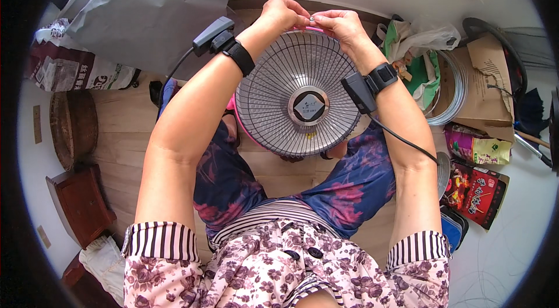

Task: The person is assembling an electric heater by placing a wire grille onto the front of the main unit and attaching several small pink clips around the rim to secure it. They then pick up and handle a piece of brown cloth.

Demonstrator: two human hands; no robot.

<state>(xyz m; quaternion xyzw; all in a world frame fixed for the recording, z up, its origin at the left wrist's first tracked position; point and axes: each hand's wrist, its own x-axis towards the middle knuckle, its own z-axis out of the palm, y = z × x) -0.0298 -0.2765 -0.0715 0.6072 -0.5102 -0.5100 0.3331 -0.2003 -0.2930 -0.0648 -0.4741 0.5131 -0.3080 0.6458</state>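
Note:
Between my knees stands a round dish heater (273,113) with a dark wire grille, a pink rim and a diamond-shaped badge at its centre. Both my hands meet at its far rim. The fingers of my left hand (285,13) are pinched together beside a small silvery metal piece (312,19). From the other side, the thumb and forefinger of my right hand (345,27) close on the same piece. It is too small to tell whether it is a screw or a clip. My fingertips partly hide the pink rim there.
A grey sheet (157,11) hangs at the far left, above a printed sack (75,69). A round basket (73,127) and a brown wooden box (84,206) stand left. Coiled wire (457,92), torn cardboard (480,69) and a red package (474,191) lie right.

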